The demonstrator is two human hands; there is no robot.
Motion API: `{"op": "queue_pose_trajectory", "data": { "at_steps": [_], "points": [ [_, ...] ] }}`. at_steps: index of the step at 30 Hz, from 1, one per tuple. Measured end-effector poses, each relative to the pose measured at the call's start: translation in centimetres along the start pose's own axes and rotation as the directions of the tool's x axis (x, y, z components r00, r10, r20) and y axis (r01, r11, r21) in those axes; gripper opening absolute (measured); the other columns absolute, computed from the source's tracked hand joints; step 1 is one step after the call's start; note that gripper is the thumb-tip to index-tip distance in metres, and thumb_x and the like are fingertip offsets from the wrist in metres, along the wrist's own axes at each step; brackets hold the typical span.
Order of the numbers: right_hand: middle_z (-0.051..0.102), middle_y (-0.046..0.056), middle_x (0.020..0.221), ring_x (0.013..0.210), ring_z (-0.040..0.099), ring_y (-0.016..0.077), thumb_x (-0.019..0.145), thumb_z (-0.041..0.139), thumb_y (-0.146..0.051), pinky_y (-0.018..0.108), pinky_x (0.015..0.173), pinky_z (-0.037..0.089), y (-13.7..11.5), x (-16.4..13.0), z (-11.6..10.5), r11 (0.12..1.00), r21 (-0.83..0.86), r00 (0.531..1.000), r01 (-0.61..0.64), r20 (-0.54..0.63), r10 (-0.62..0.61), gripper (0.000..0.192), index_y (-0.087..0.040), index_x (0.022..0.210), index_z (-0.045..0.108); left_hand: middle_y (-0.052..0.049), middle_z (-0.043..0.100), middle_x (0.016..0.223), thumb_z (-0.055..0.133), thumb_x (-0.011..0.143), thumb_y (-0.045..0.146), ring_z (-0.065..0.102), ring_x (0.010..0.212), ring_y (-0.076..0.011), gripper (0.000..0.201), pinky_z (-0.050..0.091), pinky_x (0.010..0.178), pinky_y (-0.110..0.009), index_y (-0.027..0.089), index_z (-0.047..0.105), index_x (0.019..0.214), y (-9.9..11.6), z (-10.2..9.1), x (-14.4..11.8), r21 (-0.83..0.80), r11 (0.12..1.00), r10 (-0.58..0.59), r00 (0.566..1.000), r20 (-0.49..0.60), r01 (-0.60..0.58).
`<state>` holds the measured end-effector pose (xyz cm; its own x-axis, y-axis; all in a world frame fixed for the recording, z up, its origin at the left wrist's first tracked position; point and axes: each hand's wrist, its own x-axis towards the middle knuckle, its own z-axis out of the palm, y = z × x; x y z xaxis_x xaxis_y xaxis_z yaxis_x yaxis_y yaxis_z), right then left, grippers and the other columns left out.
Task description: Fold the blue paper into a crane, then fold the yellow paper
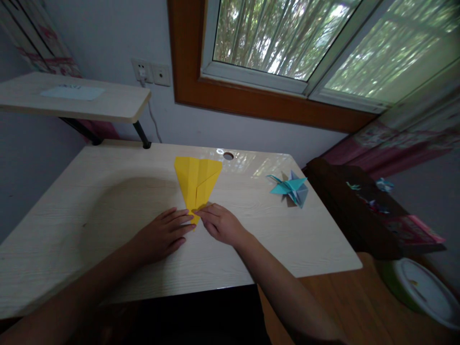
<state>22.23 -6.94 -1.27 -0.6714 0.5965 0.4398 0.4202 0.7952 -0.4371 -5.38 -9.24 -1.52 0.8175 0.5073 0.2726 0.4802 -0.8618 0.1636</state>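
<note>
A folded yellow paper [197,181], kite-shaped with its point toward me, lies on the light wooden desk [108,201]. My left hand [163,235] lies flat on the desk, its fingertips pressing the paper's near tip. My right hand [220,223] rests just right of that tip, its index finger and thumb touching the paper's lower edge. Neither hand lifts the paper.
Folded blue paper cranes [292,189] sit on the desk's right side. A cable hole [228,155] is near the back edge. A raised shelf [79,98] stands at the back left. To the right are a dark low cabinet [359,211] and a green-rimmed container [420,290].
</note>
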Motion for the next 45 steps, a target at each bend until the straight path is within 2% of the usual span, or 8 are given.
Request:
{"op": "queue_pose_trajectory", "data": {
  "at_steps": [6, 11, 14, 16, 22, 25, 31, 45],
  "points": [
    [0.069, 0.01, 0.124, 0.117, 0.062, 0.0249, 0.092, 0.051, -0.006, 0.048, 0.102, 0.054, 0.3, -0.1, 0.3, 0.997, -0.051, 0.996, -0.05, -0.07, 0.047, 0.05, -0.024, 0.139, 0.059, -0.007, 0.059, 0.148, 0.056, 0.1, 0.026, 0.048, 0.142, -0.0247, 0.042, 0.033, 0.122, -0.049, 0.028, 0.057, 0.142, -0.2, 0.1, 0.2, -0.032, 0.999, -0.007, 0.999, -0.047, 0.005],
    [0.068, 0.013, 0.126, 0.118, 0.061, 0.0266, 0.089, 0.054, -0.006, 0.048, 0.102, 0.055, 1.0, -0.2, 0.6, 0.961, -0.129, 0.954, -0.243, -0.212, 0.212, 0.043, -0.02, 0.127, 0.067, -0.007, 0.062, 0.144, 0.054, 0.101, 0.025, 0.053, 0.137, -0.0245, 0.036, 0.036, 0.12, -0.05, 0.027, 0.062, 0.136, -0.9, 0.1, 0.9, -0.038, 0.999, 0.02, 0.998, -0.053, -0.022],
    [0.067, 0.014, 0.128, 0.119, 0.06, 0.0278, 0.085, 0.057, -0.004, 0.049, 0.103, 0.055, 1.2, -0.3, 0.7, 0.941, -0.157, 0.936, -0.299, -0.24, 0.257, 0.043, -0.019, 0.124, 0.069, -0.007, 0.066, 0.137, 0.056, 0.1, 0.025, 0.057, 0.131, -0.0246, 0.036, 0.035, 0.121, -0.052, 0.027, 0.063, 0.135, -1.5, 0.0, 1.6, -0.05, 0.998, 0.044, 0.999, -0.029, -0.045],
    [0.067, 0.014, 0.127, 0.119, 0.06, 0.0281, 0.085, 0.058, -0.004, 0.05, 0.103, 0.054, 1.2, -0.2, 0.7, 0.938, -0.173, 0.939, -0.302, -0.227, 0.26, 0.044, -0.02, 0.124, 0.069, -0.008, 0.067, 0.134, 0.057, 0.099, 0.025, 0.059, 0.128, -0.0242, 0.037, 0.035, 0.12, -0.051, 0.026, 0.064, 0.135, -2.1, -0.1, 2.1, -0.062, 0.996, 0.057, 0.998, -0.022, -0.059],
    [0.067, 0.013, 0.127, 0.119, 0.059, 0.0277, 0.087, 0.058, -0.007, 0.049, 0.103, 0.054, 1.1, -0.2, 0.5, 0.936, -0.184, 0.941, -0.301, -0.215, 0.26, 0.042, -0.021, 0.124, 0.069, -0.012, 0.06, 0.143, 0.058, 0.099, 0.03, 0.053, 0.136, -0.0279, 0.039, 0.037, 0.119, -0.053, 0.025, 0.063, 0.137, -4.5, 0.3, 3.2, -0.023, 0.999, 0.038, 0.999, -0.002, -0.038],
    [0.068, 0.013, 0.126, 0.119, 0.06, 0.0272, 0.09, 0.058, -0.009, 0.049, 0.103, 0.054, 1.1, -0.1, 0.4, 0.939, -0.171, 0.94, -0.299, -0.225, 0.258, 0.038, -0.021, 0.124, 0.07, -0.012, 0.061, 0.143, 0.058, 0.099, 0.033, 0.053, 0.136, -0.0279, 0.039, 0.037, 0.119, -0.053, 0.024, 0.063, 0.137, -5.4, 0.7, 3.4, -0.02, 1.0, 0.014, 0.999, -0.035, -0.015],
    [0.068, 0.012, 0.125, 0.119, 0.06, 0.027, 0.093, 0.058, -0.013, 0.05, 0.103, 0.054, 1.0, 0.1, 0.2, 0.95, -0.152, 0.947, -0.274, -0.216, 0.238, 0.033, -0.022, 0.123, 0.07, -0.011, 0.064, 0.139, 0.059, 0.1, 0.034, 0.056, 0.133, -0.0268, 0.038, 0.038, 0.119, -0.052, 0.023, 0.064, 0.135, -5.0, 1.1, 3.3, -0.01, 0.999, -0.034, 0.997, -0.071, 0.033],
    [0.069, 0.011, 0.126, 0.12, 0.058, 0.0288, 0.094, 0.062, -0.017, 0.054, 0.103, 0.054, 1.0, 0.0, 0.1, 0.958, -0.146, 0.958, -0.247, -0.183, 0.219, 0.033, -0.025, 0.125, 0.07, -0.01, 0.068, 0.132, 0.059, 0.1, 0.036, 0.061, 0.124, -0.0256, 0.033, 0.045, 0.111, -0.047, 0.022, 0.068, 0.129, -4.6, 0.7, 3.3, 0.047, 0.997, -0.051, 0.991, -0.121, 0.057]
  ]
}}
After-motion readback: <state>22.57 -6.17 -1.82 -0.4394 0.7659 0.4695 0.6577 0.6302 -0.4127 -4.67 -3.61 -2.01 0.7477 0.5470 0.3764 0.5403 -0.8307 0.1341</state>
